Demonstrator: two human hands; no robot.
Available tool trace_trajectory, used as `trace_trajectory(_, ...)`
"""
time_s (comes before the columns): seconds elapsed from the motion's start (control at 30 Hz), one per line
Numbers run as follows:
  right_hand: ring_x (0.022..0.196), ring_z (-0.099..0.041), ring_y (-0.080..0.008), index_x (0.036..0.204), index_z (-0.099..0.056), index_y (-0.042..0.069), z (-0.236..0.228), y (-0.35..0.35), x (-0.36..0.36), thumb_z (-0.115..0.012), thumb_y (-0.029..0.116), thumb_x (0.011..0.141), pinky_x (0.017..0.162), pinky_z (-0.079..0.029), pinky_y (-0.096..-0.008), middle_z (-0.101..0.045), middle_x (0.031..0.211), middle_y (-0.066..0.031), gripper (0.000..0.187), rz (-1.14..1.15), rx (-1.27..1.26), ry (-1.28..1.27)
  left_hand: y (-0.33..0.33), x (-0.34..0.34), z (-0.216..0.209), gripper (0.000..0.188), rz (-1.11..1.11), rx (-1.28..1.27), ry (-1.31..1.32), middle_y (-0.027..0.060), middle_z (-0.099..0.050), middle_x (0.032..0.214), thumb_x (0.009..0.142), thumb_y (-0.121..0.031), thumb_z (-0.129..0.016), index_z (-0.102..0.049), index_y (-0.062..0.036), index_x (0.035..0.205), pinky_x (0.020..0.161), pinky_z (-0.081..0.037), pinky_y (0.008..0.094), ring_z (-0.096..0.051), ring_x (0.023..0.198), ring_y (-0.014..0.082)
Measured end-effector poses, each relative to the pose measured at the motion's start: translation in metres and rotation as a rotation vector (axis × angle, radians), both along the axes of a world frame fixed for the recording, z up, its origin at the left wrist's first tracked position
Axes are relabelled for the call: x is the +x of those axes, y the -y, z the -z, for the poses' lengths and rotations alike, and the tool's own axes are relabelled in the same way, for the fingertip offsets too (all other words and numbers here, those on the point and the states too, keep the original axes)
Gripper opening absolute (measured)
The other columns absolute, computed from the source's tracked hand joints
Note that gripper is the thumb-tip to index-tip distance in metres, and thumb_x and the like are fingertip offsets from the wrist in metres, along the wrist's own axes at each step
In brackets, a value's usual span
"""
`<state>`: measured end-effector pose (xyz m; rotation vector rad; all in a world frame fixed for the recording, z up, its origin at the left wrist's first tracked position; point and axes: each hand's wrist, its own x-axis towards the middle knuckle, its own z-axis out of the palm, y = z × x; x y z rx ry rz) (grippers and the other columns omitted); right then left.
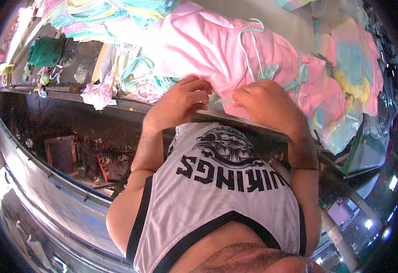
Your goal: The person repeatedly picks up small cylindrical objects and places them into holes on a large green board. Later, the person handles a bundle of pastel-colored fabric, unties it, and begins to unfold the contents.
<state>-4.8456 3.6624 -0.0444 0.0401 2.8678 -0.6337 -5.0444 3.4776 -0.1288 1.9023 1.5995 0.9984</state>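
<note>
A pink garment (199,45) with mint-green drawstrings (245,52) lies spread over the work table in front of me. At its near edge my left hand (180,100) has its fingers curled toward the thumb; what they hold is hidden. Across a small gap, my right hand (271,107) is closed in a pinch, fingertips pointing left. A short pale cord (222,101) runs between the hands and enters the right fingertips. Whether its other end is in the left fingers is hard to make out. Beside the right hand, a mint cord bundle (296,79) rests on the pink cloth.
Pastel folded clothes (112,18) pile up at the far left. Scraps and mint cords (137,75) lie left of my left hand. On the right are multicoloured garments (351,59) and clear plastic (342,134). A green block (46,51) sits far left. The table edge (76,96) is close to my body.
</note>
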Motion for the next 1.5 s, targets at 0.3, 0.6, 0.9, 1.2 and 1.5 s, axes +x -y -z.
trace_trajectory(0.3,0.114,-0.066,-0.0292,0.120,-0.064,0.002,-0.044,-0.157,0.017,-0.067,0.021,0.105,0.111,-0.046,-0.0446,-0.069,0.119,-0.0158,0.025,0.401,-1.189,-0.898,0.020,-0.045,-0.007,0.032,0.041,-0.277,-0.160,0.0149,-0.072,0.102,0.079,-0.006,-0.081,-0.069,-0.0050,0.109,0.087,-0.055,0.0488,-0.071,0.100,0.0400)
trace_trajectory(0.6,0.134,-0.056,-0.0396,0.136,-0.064,0.004,0.024,-0.079,-0.012,-0.062,0.013,0.102,0.117,-0.043,-0.0484,-0.062,0.136,-0.0200,0.036,0.501,0.248,-0.642,-0.060,-0.029,-0.022,0.027,-0.281,0.226,-0.262,0.0193,-0.069,0.118,0.087,-0.004,-0.071,-0.065,0.0010,0.113,0.102,-0.050,0.0492,-0.065,0.117,0.0409)
trace_trajectory(0.9,0.129,-0.057,-0.0399,0.136,-0.067,0.010,0.071,-0.012,0.040,-0.066,0.016,0.093,0.109,-0.048,-0.0519,-0.060,0.138,-0.0183,0.044,0.598,0.541,-0.456,-0.134,-0.043,0.009,0.063,-0.281,0.314,-0.486,0.0231,-0.062,0.144,0.093,-0.036,-0.078,-0.060,0.0021,0.140,0.120,-0.040,0.0537,-0.056,0.138,0.0424)
trace_trajectory(1.2,0.110,-0.067,-0.0364,0.126,-0.073,0.011,0.096,-0.016,0.146,-0.063,0.000,0.092,0.093,-0.057,-0.0461,-0.068,0.123,-0.0161,0.037,0.856,0.280,-0.554,-0.147,-0.009,-0.034,0.059,-0.351,0.008,-0.786,0.0208,-0.058,0.152,0.094,-0.035,-0.076,-0.061,-0.0059,0.143,0.121,-0.040,0.0546,-0.050,0.145,0.0412)
trace_trajectory(1.5,0.102,-0.073,-0.0330,0.120,-0.072,0.006,0.051,0.010,0.195,-0.061,0.004,0.105,0.092,-0.059,-0.0435,-0.073,0.115,-0.0161,0.019,0.490,-0.571,-1.004,-0.156,0.167,-0.021,0.041,0.082,0.137,-0.297,0.0177,-0.072,0.127,0.090,-0.017,-0.074,-0.069,-0.0055,0.130,0.097,-0.057,0.0494,-0.069,0.115,0.0388)
